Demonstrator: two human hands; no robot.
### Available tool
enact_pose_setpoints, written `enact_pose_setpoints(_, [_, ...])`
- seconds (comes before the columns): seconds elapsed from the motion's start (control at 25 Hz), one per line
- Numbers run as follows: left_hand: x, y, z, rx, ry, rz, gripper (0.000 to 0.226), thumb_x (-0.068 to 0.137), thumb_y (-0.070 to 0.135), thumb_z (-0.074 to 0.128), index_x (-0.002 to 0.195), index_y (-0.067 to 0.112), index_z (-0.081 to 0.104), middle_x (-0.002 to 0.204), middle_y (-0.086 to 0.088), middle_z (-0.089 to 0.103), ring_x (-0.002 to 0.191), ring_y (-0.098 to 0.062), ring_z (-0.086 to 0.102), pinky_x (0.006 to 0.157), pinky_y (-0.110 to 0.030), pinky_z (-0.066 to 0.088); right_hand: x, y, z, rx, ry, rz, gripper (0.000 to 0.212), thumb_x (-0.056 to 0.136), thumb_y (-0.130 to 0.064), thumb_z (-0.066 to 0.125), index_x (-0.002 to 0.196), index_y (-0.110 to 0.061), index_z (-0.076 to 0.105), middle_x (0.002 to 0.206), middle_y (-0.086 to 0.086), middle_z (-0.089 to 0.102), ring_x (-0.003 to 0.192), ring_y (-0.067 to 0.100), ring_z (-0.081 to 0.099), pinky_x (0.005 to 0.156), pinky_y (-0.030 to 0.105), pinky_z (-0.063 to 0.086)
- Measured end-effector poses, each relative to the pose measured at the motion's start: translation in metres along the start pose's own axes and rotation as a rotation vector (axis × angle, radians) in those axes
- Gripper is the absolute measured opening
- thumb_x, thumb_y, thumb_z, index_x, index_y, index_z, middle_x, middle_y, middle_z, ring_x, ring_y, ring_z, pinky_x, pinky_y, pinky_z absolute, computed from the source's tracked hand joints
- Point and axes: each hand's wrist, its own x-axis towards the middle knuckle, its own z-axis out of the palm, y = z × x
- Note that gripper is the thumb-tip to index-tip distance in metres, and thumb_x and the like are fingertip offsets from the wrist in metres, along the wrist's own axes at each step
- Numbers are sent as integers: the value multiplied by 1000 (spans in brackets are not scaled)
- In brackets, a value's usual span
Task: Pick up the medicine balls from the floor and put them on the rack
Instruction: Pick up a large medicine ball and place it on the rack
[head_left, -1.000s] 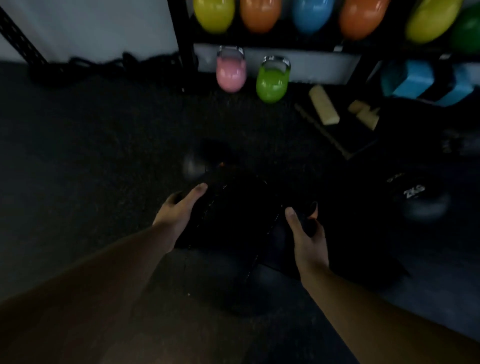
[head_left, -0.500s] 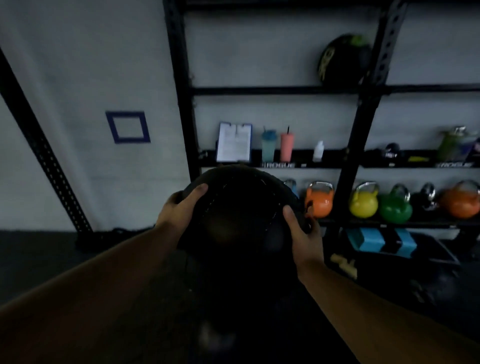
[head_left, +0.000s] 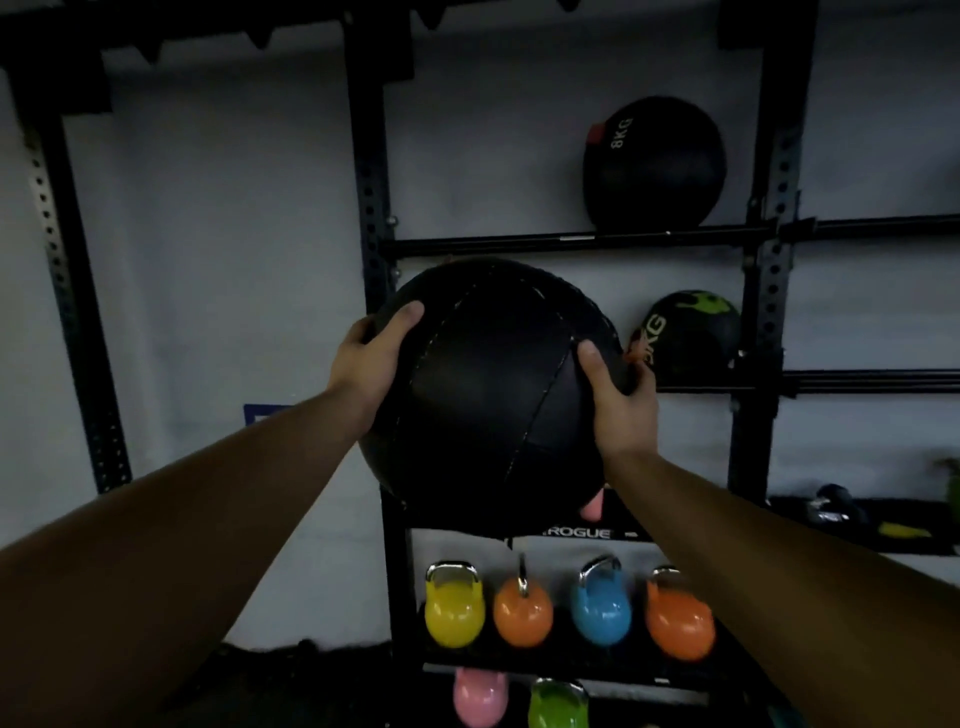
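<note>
I hold a large black medicine ball (head_left: 493, 395) in the air in front of the black steel rack (head_left: 571, 240). My left hand (head_left: 371, 358) grips its left side and my right hand (head_left: 618, 395) grips its right side. The ball hangs just below the rack's upper rail and left of a black and green medicine ball (head_left: 685, 338) on the middle rail. Another black ball marked 8KG (head_left: 652, 161) rests on the upper rail.
Coloured kettlebells, yellow (head_left: 454, 608), orange (head_left: 522, 616), blue (head_left: 601, 608) and orange (head_left: 678, 621), line a low shelf. Pink (head_left: 479, 699) and green (head_left: 557, 704) kettlebells stand below. A rack upright (head_left: 371, 182) rises behind the ball; a white wall lies behind.
Both hands lifted the black ball from the floor up to chest height and then higher, toward the rack's rails. My view tilted up from the floor to the rack.
</note>
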Motion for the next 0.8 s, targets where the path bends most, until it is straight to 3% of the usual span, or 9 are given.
enact_pose_setpoints(0.16, [61,-8,10,-43,31,8,101,53,85,79,135,27,70,120,-3,78,109,-30,74,106,-48,57,62,12,37,14,-44,-17,119,49,-95,77,148,-32,55,142,-2,63,127,23,63,113,44,50])
enact_pose_setpoints(0.32, [132,-45,15,-59,51,-14,121,38,98,77,137,28,68,121,-4,78,111,-33,74,107,-50,56,116,44,82,19,-105,-85,84,84,-63,78,155,-29,50,124,-7,59,117,16,57,96,30,42])
enact_pose_setpoints(0.52, [218,-81,34,9,25,3,107,53,89,72,142,29,65,126,-2,74,115,-31,70,108,-49,55,186,100,131,20,-68,-40,81,85,-62,77,152,-25,51,129,0,62,114,21,60,95,32,45])
enact_pose_setpoints(0.72, [318,-104,63,41,45,-3,114,51,89,72,148,31,60,131,-2,72,117,-31,69,108,-50,55,279,136,182,23,-64,-9,76,82,-69,76,141,-27,54,129,5,64,115,27,63,103,42,51])
enact_pose_setpoints(0.8, [366,-116,75,37,73,22,112,51,88,73,146,30,61,128,-2,72,115,-30,70,107,-49,55,327,155,206,31,-86,-39,96,69,-80,76,143,-22,56,131,6,68,116,28,66,106,45,53])
